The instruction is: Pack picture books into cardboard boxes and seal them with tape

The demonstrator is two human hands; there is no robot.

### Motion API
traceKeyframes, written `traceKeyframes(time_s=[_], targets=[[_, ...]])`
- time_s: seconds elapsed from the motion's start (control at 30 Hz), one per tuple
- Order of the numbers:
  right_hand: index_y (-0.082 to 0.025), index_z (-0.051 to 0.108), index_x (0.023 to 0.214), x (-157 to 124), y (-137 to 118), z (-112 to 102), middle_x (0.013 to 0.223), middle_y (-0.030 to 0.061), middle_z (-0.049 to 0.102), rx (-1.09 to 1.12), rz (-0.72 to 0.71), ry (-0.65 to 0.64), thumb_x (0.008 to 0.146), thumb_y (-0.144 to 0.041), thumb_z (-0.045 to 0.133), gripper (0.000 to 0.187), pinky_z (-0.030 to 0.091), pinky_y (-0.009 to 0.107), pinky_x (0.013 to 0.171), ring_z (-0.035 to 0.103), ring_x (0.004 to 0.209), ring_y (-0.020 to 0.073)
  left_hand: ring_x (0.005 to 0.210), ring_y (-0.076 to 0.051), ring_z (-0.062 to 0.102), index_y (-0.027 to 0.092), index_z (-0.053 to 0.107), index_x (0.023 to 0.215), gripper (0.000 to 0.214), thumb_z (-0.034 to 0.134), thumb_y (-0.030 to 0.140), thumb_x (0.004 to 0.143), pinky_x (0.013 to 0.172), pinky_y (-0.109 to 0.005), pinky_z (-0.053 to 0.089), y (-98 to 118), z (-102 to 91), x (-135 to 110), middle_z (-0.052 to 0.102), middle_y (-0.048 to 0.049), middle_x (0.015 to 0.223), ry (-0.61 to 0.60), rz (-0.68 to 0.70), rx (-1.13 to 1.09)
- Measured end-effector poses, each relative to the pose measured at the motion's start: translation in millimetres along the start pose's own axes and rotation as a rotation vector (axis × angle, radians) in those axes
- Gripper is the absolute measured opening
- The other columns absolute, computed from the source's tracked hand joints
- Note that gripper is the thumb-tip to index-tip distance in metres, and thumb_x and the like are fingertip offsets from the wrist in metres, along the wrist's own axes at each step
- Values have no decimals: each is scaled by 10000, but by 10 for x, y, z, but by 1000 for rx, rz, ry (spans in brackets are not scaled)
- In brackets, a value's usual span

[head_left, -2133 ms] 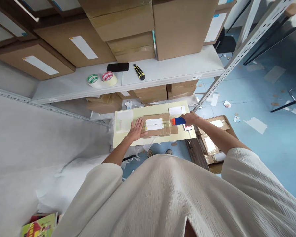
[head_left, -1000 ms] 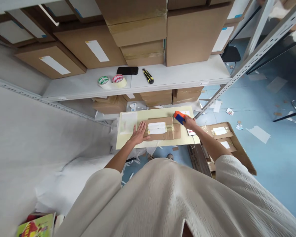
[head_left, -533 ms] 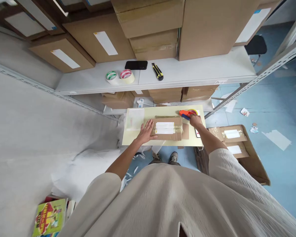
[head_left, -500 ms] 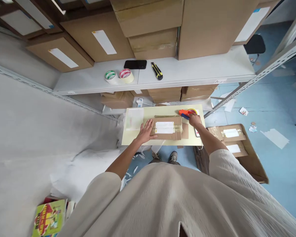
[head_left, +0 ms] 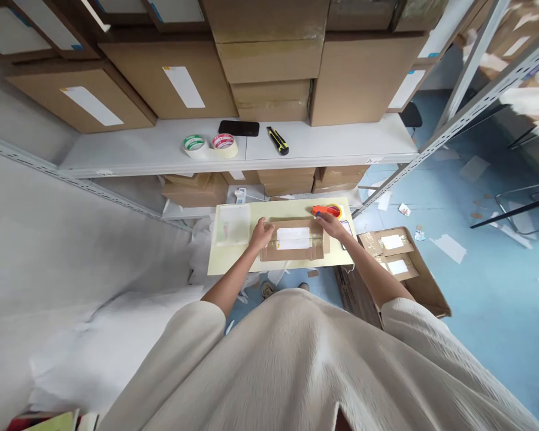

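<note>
A flat cardboard package (head_left: 293, 254) with a white label (head_left: 293, 238) and clear tape lies on a small pale-yellow table (head_left: 224, 263). My left hand (head_left: 261, 234) is closed on its upper left corner, fingers curled at the edge. At the upper right corner my right hand (head_left: 331, 226) grips the package, its fingertips partly hidden. Just beyond that hand rests an orange-red tape dispenser (head_left: 326, 211) with a yellow roll. A phone (head_left: 346, 230) lies at the table's right side, partly under my right hand and forearm.
The shelf (head_left: 161, 146) ahead carries cardboard boxes (head_left: 179, 78), two tape rolls (head_left: 224, 145), a dark phone (head_left: 239, 128) and a yellow-black box cutter (head_left: 278, 140). A clear plastic sheet (head_left: 233, 224) lies on the table's left. An open carton (head_left: 424, 287) with labelled packages stands at right.
My right hand has let go of the tape dispenser and moved onto the package's right corner. My left hand has gone from lying flat on the package to gripping its left edge.
</note>
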State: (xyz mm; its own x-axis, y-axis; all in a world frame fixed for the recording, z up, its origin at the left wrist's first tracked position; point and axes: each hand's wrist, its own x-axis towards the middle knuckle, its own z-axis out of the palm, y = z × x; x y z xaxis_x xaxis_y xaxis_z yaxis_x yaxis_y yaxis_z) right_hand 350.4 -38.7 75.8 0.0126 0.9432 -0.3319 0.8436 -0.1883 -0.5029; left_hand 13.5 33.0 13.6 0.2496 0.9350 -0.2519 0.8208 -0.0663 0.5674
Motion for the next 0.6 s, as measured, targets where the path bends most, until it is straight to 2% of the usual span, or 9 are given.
traceKeyframes(time_s=[0.07,0.17,0.27,0.37,0.47,0.6], targets=[[-231,620,1621,-56,-47,-68,1441,160,781,122,49,78,1151,-507,458,569,589,487,1099,716,1330,360,1522,-324,633,209,348,1812,762,491,526,1134,1246,-474,515,51,-109,-45,629,-169,1687,36,8,-71],[-229,645,1593,-112,-131,-214,1388,156,800,315,40,187,1120,-601,499,619,609,477,1064,734,1275,343,1491,-323,634,239,499,1728,684,566,512,1105,1271,-498,495,134,-364,-133,649,-157,1641,186,49,-299],[-278,695,1524,-128,-265,-324,1343,115,809,516,-23,317,1040,-738,563,680,632,487,1029,758,1190,315,1342,-300,704,270,642,1559,544,666,529,1081,1191,-473,552,201,-632,-191,677,-148,1557,360,76,-536],[-283,747,1401,-123,-381,-324,1311,105,814,636,-61,406,979,-776,627,659,649,484,984,781,1095,302,1252,-270,728,272,661,1473,462,711,502,1076,1114,-429,592,207,-799,-230,704,-140,1473,482,92,-686],[-263,753,1320,-102,-390,-208,1278,114,817,678,-77,461,933,-731,688,611,663,474,949,792,1050,299,1257,-261,726,277,629,1498,479,740,416,1053,1110,-425,599,122,-805,-279,707,-137,1451,521,119,-752],[-267,711,1346,-47,-259,95,1284,112,800,707,-111,433,863,-622,753,601,672,503,992,803,1107,306,1336,-279,711,280,559,1584,651,784,307,974,1157,-463,586,-97,-594,-355,680,-159,1497,482,117,-787]])
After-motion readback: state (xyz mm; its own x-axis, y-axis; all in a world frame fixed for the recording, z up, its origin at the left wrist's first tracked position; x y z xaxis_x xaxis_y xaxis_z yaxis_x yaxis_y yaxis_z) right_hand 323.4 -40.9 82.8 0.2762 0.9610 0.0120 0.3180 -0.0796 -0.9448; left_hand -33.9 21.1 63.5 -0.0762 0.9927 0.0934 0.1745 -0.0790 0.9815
